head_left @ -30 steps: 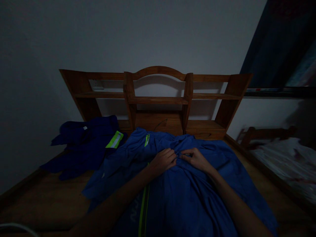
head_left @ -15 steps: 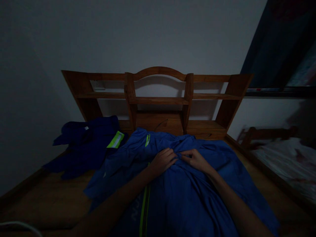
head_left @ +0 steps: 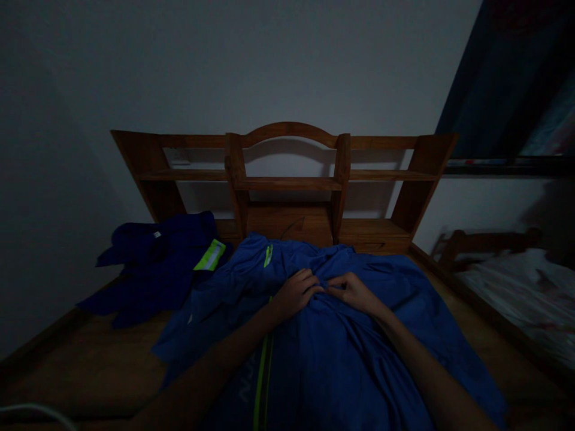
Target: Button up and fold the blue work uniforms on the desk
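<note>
A blue jacket with narrow yellow-green stripes lies spread and wrinkled on the wooden bed boards. Near its middle, my left hand is closed on the fabric, fingers bent and pinching. Just to the right, my right hand pinches the same gathered cloth between thumb and fingers. The two sets of fingertips almost meet. Whether a button or zip sits between them is too dark to tell. Both forearms reach in over the jacket from the bottom edge.
A darker blue garment with a bright reflective band lies at the left. Behind stands a wooden headboard shelf against a pale wall. Wooden boards show at the left, and a white cable crosses the lower left corner. Whitish plastic lies at the right.
My right hand's fingertips have shifted slightly left, closer to my left hand. Both hands keep their pinch on the jacket, which lies as before.
</note>
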A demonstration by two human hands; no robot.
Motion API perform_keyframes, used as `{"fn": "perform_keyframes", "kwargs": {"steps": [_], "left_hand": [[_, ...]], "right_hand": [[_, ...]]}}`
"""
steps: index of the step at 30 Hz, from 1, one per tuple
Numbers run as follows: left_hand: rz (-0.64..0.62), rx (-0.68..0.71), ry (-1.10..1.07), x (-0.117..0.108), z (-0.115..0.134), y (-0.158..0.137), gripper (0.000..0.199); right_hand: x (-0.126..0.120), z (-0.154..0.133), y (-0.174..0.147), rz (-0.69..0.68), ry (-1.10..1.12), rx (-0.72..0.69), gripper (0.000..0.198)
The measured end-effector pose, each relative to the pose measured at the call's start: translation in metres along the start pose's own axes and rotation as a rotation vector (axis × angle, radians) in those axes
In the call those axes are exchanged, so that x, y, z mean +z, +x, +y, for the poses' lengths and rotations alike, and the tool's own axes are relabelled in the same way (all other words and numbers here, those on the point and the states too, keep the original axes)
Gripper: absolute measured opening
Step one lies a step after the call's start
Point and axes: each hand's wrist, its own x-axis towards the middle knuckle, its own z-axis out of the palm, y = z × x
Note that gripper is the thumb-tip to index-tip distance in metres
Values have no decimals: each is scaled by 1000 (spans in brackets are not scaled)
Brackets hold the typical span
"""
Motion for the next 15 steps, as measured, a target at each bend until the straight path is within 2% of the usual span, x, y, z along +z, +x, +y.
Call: {"fn": "perform_keyframes", "kwargs": {"steps": [8, 15], "left_hand": [[-11, -40, -19, -2, 1, 1, 23], [-20, -42, -128, -4, -3, 1, 24]], "right_hand": [[0, 5, 0, 15, -93, -16, 29], [-1, 4, 0, 15, -48, -9, 27]]}}
